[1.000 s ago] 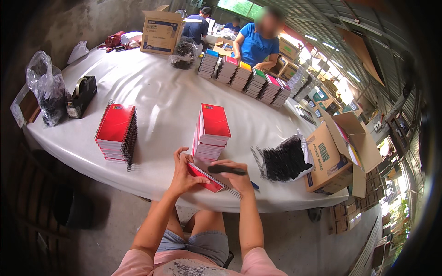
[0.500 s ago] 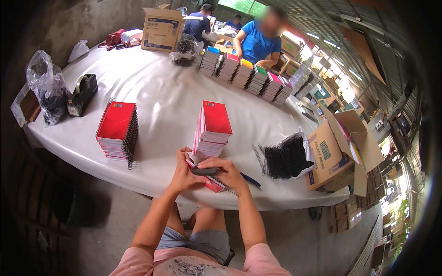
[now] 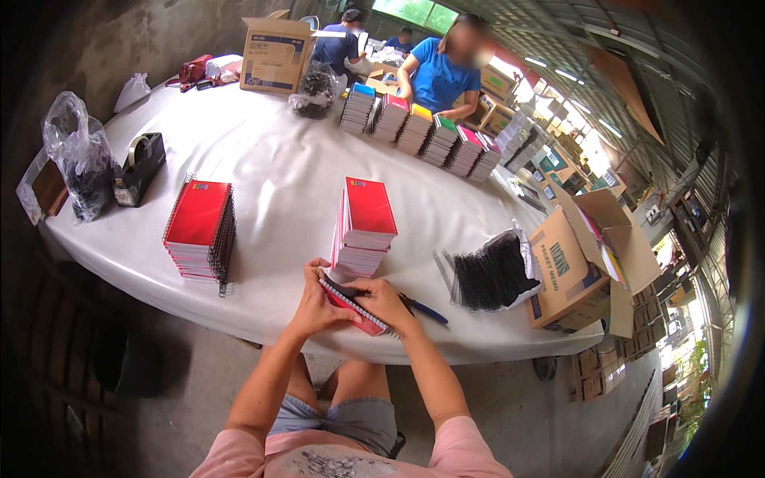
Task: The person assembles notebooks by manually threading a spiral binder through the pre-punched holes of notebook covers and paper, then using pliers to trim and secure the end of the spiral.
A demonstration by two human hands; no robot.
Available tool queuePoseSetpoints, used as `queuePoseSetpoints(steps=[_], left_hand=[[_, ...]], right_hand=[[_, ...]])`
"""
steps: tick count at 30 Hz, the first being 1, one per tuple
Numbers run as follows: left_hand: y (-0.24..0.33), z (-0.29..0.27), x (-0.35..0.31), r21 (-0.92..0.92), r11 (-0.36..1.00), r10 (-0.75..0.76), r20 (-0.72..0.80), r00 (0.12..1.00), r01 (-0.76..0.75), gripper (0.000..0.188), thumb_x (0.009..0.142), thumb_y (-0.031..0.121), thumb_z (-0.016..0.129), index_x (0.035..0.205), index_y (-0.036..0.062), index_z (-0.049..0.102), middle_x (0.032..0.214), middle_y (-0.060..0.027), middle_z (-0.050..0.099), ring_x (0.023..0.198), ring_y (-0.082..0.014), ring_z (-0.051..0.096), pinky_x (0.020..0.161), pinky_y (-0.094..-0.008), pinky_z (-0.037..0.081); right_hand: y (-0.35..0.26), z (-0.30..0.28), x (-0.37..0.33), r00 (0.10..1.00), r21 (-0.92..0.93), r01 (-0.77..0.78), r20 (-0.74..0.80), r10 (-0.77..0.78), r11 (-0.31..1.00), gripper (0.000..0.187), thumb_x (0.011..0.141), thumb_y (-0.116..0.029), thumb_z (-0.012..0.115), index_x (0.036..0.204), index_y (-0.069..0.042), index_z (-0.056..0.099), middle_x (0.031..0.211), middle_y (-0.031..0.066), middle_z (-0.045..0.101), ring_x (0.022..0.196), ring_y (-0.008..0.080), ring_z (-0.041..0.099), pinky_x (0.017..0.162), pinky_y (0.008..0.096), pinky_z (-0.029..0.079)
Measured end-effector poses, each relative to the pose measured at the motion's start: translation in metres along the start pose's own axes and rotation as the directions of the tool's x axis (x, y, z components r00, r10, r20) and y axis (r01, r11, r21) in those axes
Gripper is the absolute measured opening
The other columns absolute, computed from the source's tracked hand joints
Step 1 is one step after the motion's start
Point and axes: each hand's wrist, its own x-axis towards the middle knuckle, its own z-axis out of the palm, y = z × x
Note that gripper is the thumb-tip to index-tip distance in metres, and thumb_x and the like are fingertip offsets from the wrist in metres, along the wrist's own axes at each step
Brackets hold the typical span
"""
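Note:
My left hand grips a small red notebook near the front edge of the table, its thumb along the cover. White punched pages and a wire coil show along the notebook's upper edge. Against that edge, my right hand has its fingers closed round a dark, smooth piece whose kind I cannot make out; the fingers partly hide it. Blue-handled pliers lie right of my right hand. Just beyond my hands stands a stack of red notebooks without visible coils.
Coil-bound red notebooks are stacked at left. Black coils lie at right beside an open carton. A tape dispenser and plastic bag stand far left. Across the table, a person in blue is behind coloured notebook stacks.
My right hand and the dark piece have shifted up and left along the notebook's edge, baring more of the red cover and coil. More of the pliers shows.

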Motion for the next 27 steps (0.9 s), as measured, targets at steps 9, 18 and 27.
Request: queuePoseSetpoints(steps=[9,18,27], left_hand=[[-0.017,-0.006,-0.006,0.321,0.929,0.150,0.131,0.980,-0.185,0.107,0.041,0.042,0.091,0.114,-0.0009,0.026,0.109,-0.0129,0.028,0.101,-0.0248,0.037,0.091,-0.0356,0.037],[-0.015,-0.007,-0.007,-0.165,0.986,0.033,-0.032,0.999,-0.038,0.034,0.089,0.020,0.060,0.106,0.0052,0.035,0.101,-0.0085,0.041,0.098,-0.0170,0.041,0.088,-0.0304,0.036],[0.021,-0.008,-0.003,-0.537,0.839,-0.193,-0.139,0.971,0.090,0.043,0.074,-0.010,0.067,0.112,0.0027,0.051,0.083,-0.0012,0.062,0.075,-0.0093,0.059,0.070,-0.0225,0.048]], right_hand=[[-0.033,0.007,-0.003,0.955,0.156,0.296,-0.052,-0.292,0.942,0.037,0.073,0.009,0.055,0.107,-0.002,0.066,0.100,0.0093,0.066,0.097,0.0130,0.060,0.087,0.0267,0.047],[-0.007,-0.031,-0.017,0.829,0.050,0.337,-0.489,-0.271,0.940,0.039,0.071,0.008,0.053,0.106,-0.005,0.067,0.105,0.0116,0.065,0.100,0.0190,0.060,0.087,0.0286,0.045],[0.099,-0.094,-0.048,0.862,-0.790,-0.218,-0.431,-0.266,0.573,0.046,0.076,0.001,0.054,0.120,-0.012,0.059,0.122,0.0152,0.055,0.109,0.0370,0.050,0.098,0.0400,0.036]])
